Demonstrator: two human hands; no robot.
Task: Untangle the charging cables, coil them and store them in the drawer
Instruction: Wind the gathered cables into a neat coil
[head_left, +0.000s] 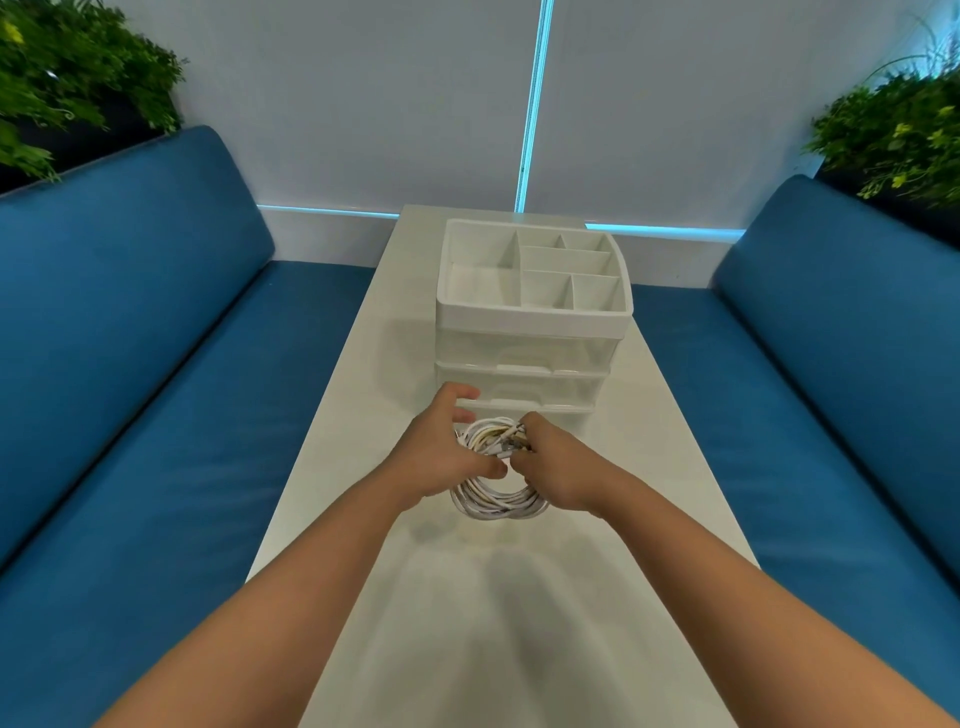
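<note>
A bundle of white charging cables (498, 501) sits coiled in loops just above the white table (519, 623), held between both hands. My left hand (441, 457) grips the left side of the coil, thumb curled over it. My right hand (556, 467) pinches the cables at the top right, where plug ends stick out. Right behind the hands stands a white plastic drawer unit (530, 364) with two translucent drawers, both pushed in, and a divided tray on top. The lower drawer front (545, 389) is just beyond my fingers.
Blue cushioned benches (156, 389) run along both sides of the narrow table. Green plants (78, 78) stand in the back corners. A white wall with a lit cyan strip (532, 104) closes the far end.
</note>
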